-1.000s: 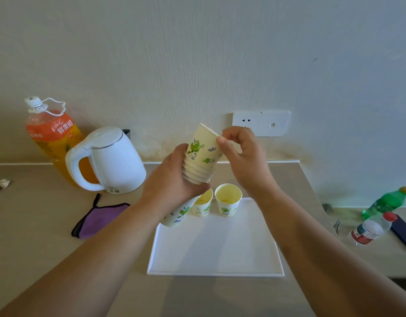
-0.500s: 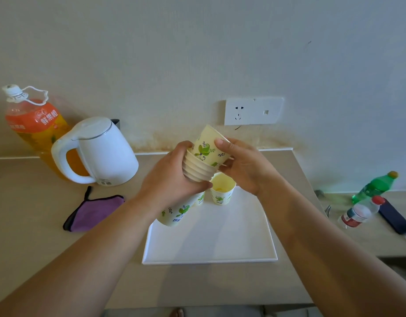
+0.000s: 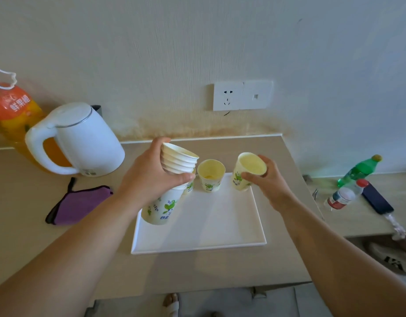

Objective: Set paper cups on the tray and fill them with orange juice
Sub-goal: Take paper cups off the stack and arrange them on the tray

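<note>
So far two cups (image 3: 211,176) stand on the tray (image 3: 208,225); right hand (image 3: 270,188) grips a third (image 3: 239,178) at its back corner; left hand (image 3: 149,177) clasps the stack (image 3: 179,161); pouring juice (image 3: 12,110) remains.

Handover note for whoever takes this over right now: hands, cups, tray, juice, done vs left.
Left hand grips the cup stack over the tray's left side.
Right hand grips a single cup at the tray's far right corner; contact with the tray is unclear.
Two cups stand at the tray's far edge: middle cup, and left cup half hidden behind the stack.
Juice bottle stands far left behind the kettle.
Done: two cups placed. Left: set the third, then pour juice; no cup looks full.
</note>
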